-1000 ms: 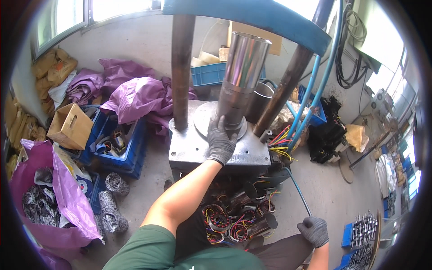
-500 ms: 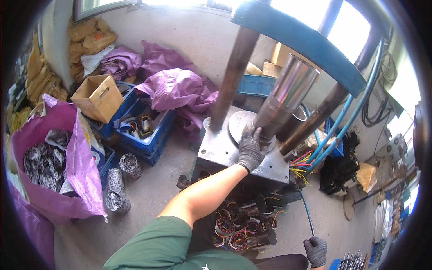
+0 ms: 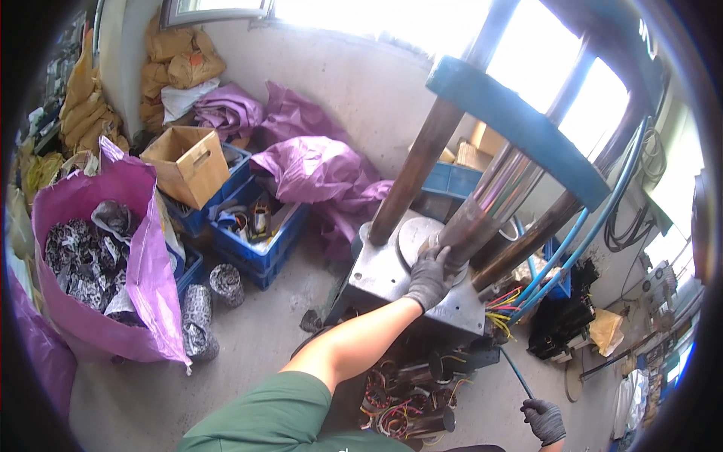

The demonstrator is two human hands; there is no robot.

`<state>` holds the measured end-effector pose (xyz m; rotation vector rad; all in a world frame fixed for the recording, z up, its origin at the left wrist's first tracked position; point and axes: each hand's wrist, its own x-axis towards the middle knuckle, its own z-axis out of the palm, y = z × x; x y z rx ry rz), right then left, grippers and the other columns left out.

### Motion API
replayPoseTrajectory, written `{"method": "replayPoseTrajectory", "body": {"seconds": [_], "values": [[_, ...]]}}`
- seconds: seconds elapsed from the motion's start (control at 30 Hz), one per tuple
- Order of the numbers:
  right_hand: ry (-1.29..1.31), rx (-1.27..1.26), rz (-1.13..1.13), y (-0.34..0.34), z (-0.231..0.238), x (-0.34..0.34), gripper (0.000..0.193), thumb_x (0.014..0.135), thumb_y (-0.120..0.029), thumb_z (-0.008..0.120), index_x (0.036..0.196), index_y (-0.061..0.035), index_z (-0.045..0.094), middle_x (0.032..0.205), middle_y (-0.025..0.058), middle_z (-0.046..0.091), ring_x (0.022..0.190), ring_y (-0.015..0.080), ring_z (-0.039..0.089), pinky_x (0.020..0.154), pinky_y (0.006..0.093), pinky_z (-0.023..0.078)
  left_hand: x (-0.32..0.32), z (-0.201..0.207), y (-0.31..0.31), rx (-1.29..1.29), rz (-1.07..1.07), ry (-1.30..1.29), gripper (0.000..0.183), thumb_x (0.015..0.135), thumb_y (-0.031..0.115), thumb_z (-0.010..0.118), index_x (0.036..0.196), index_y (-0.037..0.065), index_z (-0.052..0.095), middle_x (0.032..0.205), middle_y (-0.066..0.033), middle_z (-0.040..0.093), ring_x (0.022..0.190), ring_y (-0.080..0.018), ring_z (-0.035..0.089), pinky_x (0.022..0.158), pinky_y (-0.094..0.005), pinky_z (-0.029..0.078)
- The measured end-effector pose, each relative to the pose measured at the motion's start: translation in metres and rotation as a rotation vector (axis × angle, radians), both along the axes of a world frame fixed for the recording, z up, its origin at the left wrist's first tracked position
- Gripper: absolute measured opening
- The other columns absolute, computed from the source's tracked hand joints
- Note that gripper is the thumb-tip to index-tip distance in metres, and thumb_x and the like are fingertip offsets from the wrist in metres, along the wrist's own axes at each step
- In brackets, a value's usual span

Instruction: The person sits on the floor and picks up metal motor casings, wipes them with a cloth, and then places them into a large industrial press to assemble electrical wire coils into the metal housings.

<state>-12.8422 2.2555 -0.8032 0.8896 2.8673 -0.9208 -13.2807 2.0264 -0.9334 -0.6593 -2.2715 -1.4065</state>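
Observation:
On the pale metal bed (image 3: 369,273) of a press stands a metal cylinder (image 3: 471,226), its lower part dull and its upper part shiny. My left hand (image 3: 431,280), in a grey glove, is closed against the cylinder's lower end, fingers bent round its near side. The blue crossbeam (image 3: 520,124) of the press crosses in front of the cylinder's top, so I cannot tell whether they touch. At the lower right my gloved right hand (image 3: 544,422) is closed at the end of a thin lever (image 3: 517,372) that slants up toward the press.
Below the bed lie several wound motor stators (image 3: 395,418) with coloured wires. An open purple sack (image 3: 154,290) stands left, beside wrapped cylinders (image 3: 197,324). Blue crates (image 3: 260,260) and a wooden box (image 3: 184,166) sit behind. Blue hoses (image 3: 557,260) run along the press's right side.
My view has shifted, so the scene sits lower in it. The blue crossbeam is lower against the cylinder and now covers its top rim. My left hand stays at the cylinder's lower end.

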Motion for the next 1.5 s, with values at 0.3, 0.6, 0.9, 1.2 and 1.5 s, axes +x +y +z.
{"method": "replayPoseTrajectory", "body": {"seconds": [0.3,0.6,0.9,1.2,1.5], "values": [[-0.046,0.419,0.085,-0.024,0.021,-0.007,0.025,0.077,-0.013,0.061,0.094,-0.0141,0.079,0.092,0.0123,0.075,0.087,0.0298,0.072,0.080,0.0391,0.057,0.003,-0.007,-0.013,-0.063,-0.075,0.020,0.073,0.079,0.024,0.076,0.145,0.010,0.049,0.144,-0.0183,0.049,0.136,-0.0387,0.044,0.115,-0.0477,0.037],[-0.155,0.382,0.248,0.008,-0.024,0.024,0.026,0.084,-0.034,0.064,0.101,-0.0199,0.078,0.090,0.0105,0.075,0.086,0.0319,0.072,0.082,0.0422,0.057,0.000,-0.010,-0.012,-0.128,-0.134,0.083,0.074,0.075,0.016,0.078,0.143,0.008,0.050,0.146,-0.0190,0.049,0.135,-0.0388,0.047,0.114,-0.0452,0.040],[0.008,0.511,0.167,-0.006,0.003,0.014,0.025,0.082,-0.023,0.061,0.100,-0.0163,0.077,0.096,0.0103,0.075,0.089,0.0306,0.072,0.081,0.0421,0.058,0.005,-0.005,-0.010,-0.154,-0.138,0.033,0.075,0.075,0.014,0.078,0.144,0.007,0.049,0.148,-0.0202,0.049,0.136,-0.0391,0.047,0.115,-0.0448,0.040],[-0.076,0.384,0.229,-0.014,-0.016,0.033,0.027,0.083,-0.031,0.061,0.099,-0.0149,0.076,0.095,0.0113,0.074,0.091,0.0318,0.071,0.082,0.0442,0.057,0.003,-0.011,-0.009,-0.157,-0.143,0.099,0.076,0.076,0.012,0.077,0.145,0.005,0.046,0.148,-0.0210,0.049,0.134,-0.0399,0.048,0.114,-0.0448,0.040],[0.868,1.016,0.110,0.023,0.074,-0.105,0.027,0.084,-0.006,0.064,0.111,-0.0038,0.059,0.093,0.0178,0.060,0.080,0.0360,0.062,0.070,0.0465,0.054,0.003,-0.005,-0.012,-0.144,-0.120,0.068,0.072,0.076,0.008,0.074,0.143,0.004,0.049,0.142,-0.0209,0.053,0.127,-0.0394,0.053,0.109,-0.0434,0.044]]}}
